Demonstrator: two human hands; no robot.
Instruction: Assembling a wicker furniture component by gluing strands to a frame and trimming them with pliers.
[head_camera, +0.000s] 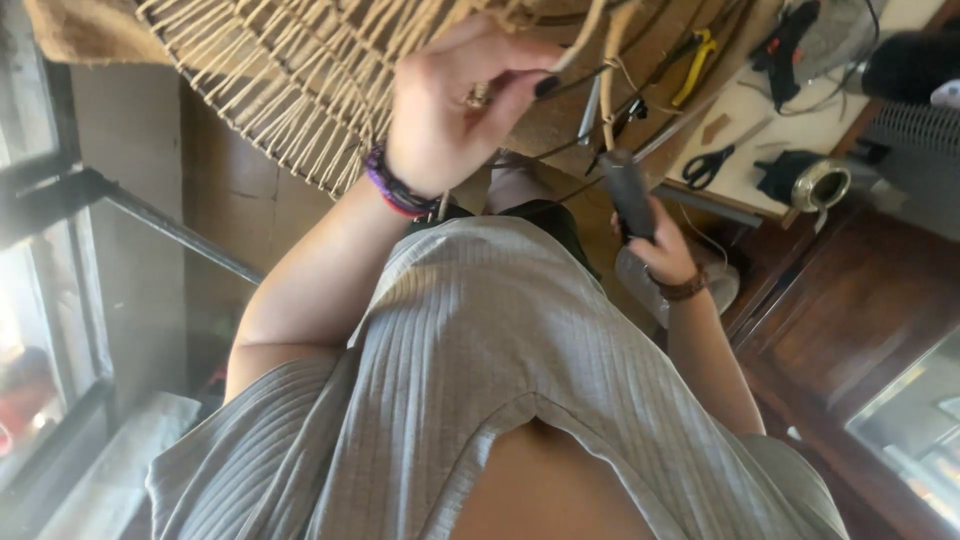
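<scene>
Head camera view: left hand (455, 105) fingers (510, 62) pinch a pale cane strand (588, 35) at the woven frame's (290, 95) edge. Just to its right, the right hand (660, 245) is clenched around a dark tool (627, 190), long axis pointing up toward that pinched strand, close beneath it.

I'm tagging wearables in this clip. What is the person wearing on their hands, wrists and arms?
The left hand has dark, near-black nail polish, a ring on one finger, and a stack of purple and red bracelets at the wrist. The right hand wears a brown band at the wrist. Both forearms are bare; the short sleeves belong to a grey ribbed top.
</scene>
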